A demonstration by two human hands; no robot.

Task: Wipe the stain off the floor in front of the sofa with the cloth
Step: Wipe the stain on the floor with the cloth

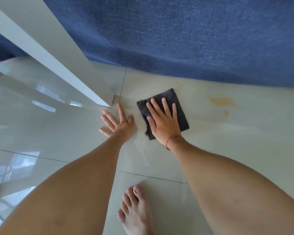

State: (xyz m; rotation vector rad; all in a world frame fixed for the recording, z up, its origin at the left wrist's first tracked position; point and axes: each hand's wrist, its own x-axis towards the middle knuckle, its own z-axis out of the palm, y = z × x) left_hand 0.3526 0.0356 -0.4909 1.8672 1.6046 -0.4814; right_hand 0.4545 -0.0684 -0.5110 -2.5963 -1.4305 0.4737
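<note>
Two hands are down on the floor (pixel 210 141) in front of the blue sofa (pixel 193 39). Our right hand (pixel 163 122) lies flat with fingers spread on the dark folded cloth (pixel 180 114), pinning it to the tile rather than gripping it; our left hand (pixel 117 122) is splayed wide and empty on the bare tile just beside it, near the foot of a white furniture leg (pixel 107 99).

We judge the yellowish stain (pixel 222 100) is not yet wiped: it sits to the right of the cloth, apart from it, close to the sofa's lower edge, with a smaller spot (pixel 226 113) just below.

To do this step well, we should slide the cloth rightward under a flat palm until it covers the mark, keep the weight over the heel of the hand, and rub in short overlapping strokes. We would work from the stain's edges inward so it does not smear across the glossy tile, and stop short of the sofa fabric. Our left hand can brace us, with our bare foot (pixel 136 211) planted behind.
</note>
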